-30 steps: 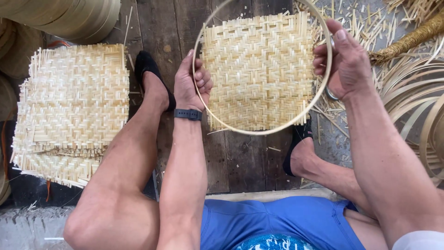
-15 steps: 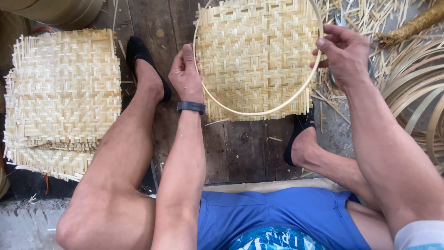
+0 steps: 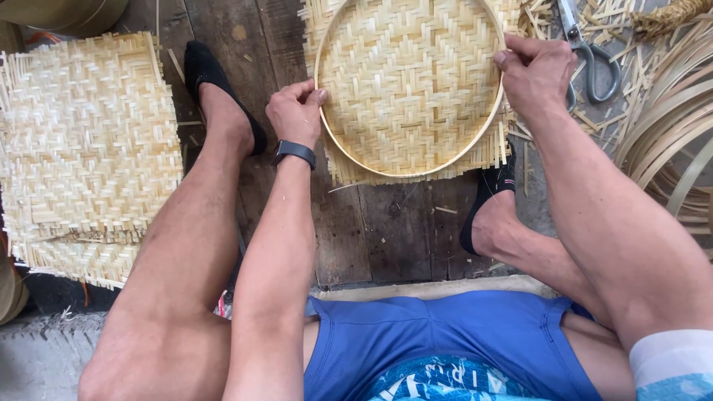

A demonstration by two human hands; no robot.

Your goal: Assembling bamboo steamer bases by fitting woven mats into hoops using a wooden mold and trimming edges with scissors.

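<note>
While seated, both hands' grip pinching the hoop (image 3: pixel 349 145): left hand (image 3: pixel 295 111), right hand (image 3: pixel 536 74).

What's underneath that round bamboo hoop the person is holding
A square woven bamboo mat lies under the bamboo hoop, its frayed edges sticking out past the ring. The left hand and right hand hold the rim. The mat hides the floor planks beneath it.

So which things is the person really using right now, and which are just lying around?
In use:
- woven bamboo mat
- round bamboo hoop pressed onto it
- left hand gripping the hoop's left side
- right hand gripping its right side

Lying about:
- stack of woven mats at the left
- scissors
- bent bamboo strips at the right
- scraps on the floor
</note>
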